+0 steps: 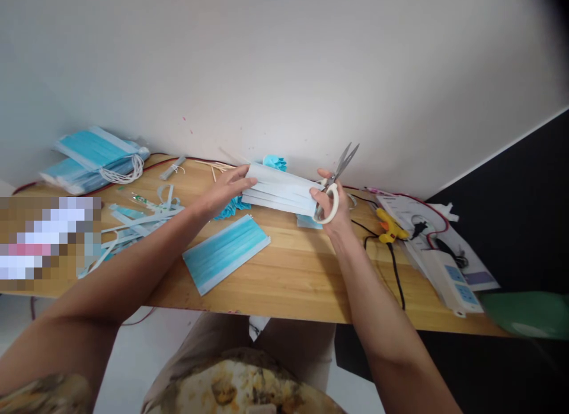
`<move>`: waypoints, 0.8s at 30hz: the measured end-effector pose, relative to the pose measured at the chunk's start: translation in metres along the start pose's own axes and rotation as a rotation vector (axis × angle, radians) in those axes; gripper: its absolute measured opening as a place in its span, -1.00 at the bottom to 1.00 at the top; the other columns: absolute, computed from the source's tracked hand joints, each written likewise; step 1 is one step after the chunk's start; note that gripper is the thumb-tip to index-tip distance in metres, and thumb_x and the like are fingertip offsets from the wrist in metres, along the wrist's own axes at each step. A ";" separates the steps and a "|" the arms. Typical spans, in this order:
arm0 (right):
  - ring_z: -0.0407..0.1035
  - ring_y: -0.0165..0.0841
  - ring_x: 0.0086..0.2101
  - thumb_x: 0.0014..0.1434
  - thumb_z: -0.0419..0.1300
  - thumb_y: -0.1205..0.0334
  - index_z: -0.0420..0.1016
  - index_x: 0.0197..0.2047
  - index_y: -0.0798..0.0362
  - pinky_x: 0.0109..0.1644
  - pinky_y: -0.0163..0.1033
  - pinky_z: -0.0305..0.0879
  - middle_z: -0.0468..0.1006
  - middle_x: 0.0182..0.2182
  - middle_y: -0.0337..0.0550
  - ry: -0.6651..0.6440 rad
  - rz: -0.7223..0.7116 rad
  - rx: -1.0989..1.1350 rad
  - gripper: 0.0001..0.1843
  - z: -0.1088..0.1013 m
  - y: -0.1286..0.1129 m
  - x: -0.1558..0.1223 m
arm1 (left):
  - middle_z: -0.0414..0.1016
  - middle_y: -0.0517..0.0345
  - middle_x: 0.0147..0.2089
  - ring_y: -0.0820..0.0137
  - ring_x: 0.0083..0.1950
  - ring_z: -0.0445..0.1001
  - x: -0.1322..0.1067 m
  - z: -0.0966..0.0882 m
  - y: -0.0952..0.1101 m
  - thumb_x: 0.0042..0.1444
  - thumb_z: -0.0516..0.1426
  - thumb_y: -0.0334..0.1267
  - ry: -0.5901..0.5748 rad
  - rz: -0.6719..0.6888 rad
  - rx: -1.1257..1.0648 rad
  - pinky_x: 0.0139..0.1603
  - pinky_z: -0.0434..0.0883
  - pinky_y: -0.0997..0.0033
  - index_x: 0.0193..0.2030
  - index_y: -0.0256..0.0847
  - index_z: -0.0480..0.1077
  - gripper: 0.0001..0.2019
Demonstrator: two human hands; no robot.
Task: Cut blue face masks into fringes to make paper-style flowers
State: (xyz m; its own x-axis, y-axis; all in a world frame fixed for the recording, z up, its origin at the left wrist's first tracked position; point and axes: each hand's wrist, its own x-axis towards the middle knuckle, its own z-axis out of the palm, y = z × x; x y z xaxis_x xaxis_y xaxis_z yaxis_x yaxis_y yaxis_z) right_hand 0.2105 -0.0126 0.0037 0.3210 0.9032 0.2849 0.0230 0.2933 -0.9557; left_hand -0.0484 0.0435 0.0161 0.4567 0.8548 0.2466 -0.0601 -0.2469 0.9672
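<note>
A face mask (282,190), its white pleated side toward me, is held level above the table. My left hand (229,188) pinches its left end. With the thumb of my right hand (334,203) pressed on the mask's right end, that hand also carries white-handled scissors (331,204), their blades pointing up and away, slightly apart. Below lies another face mask (226,252), blue side up, flat on the wooden table (293,271). Crumpled blue pieces (233,207) sit behind and beside my left hand, partly hidden. A small blue piece (310,220) shows under the held mask.
Stacked blue masks (93,156) with white ear loops lie at the back left. Cut strips (133,224) are scattered left of my forearm. To the right are a yellow glue gun (391,225) with its black cord, papers (478,266) and a white power strip (448,280). A wall stands behind.
</note>
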 end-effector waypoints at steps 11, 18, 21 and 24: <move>0.13 -0.48 -0.45 -0.12 0.38 0.14 0.49 0.01 -0.08 -0.40 -0.32 0.08 0.22 -0.42 -0.35 -0.003 0.027 -0.005 -0.45 0.003 -0.005 -0.003 | 0.62 0.06 -0.18 0.25 -0.12 0.54 0.004 0.006 -0.005 0.01 0.27 -0.11 0.072 0.008 -0.108 -0.09 0.44 0.30 -0.13 -0.26 0.53 -0.67; 0.14 -0.45 -0.45 -0.09 0.36 0.12 0.48 0.00 -0.08 -0.40 -0.30 0.09 0.21 -0.45 -0.36 -0.009 0.011 -0.032 -0.48 0.003 -0.003 -0.003 | 0.63 0.00 -0.11 0.21 -0.09 0.53 0.001 0.007 -0.004 0.09 0.25 0.12 0.080 -0.050 0.000 -0.10 0.42 0.30 -0.07 -0.26 0.57 -0.53; 0.13 -0.47 -0.47 -0.09 0.36 0.13 0.48 0.01 -0.08 -0.41 -0.30 0.07 0.19 -0.47 -0.37 -0.016 0.014 -0.025 -0.47 0.003 -0.003 -0.003 | 0.62 0.02 -0.16 0.24 -0.15 0.52 0.003 0.007 -0.009 0.09 0.24 0.16 0.094 -0.075 -0.018 -0.12 0.41 0.29 -0.09 -0.25 0.57 -0.51; 0.11 -0.48 -0.48 -0.11 0.37 0.14 0.48 0.02 -0.07 -0.42 -0.30 0.06 0.19 -0.47 -0.38 -0.016 0.015 -0.017 -0.45 0.003 -0.003 -0.003 | 0.62 0.03 -0.18 0.25 -0.17 0.52 0.004 0.007 -0.012 0.02 0.30 0.13 0.109 -0.086 -0.037 -0.12 0.42 0.28 -0.12 -0.27 0.57 -0.52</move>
State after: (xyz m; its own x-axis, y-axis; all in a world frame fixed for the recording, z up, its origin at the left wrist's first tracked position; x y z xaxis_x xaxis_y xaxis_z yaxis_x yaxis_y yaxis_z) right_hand 0.2066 -0.0156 0.0060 0.3059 0.9127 0.2711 0.0340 0.2741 -0.9611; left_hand -0.0397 0.0463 0.0046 0.3622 0.9173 0.1655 -0.0586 -0.1548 0.9862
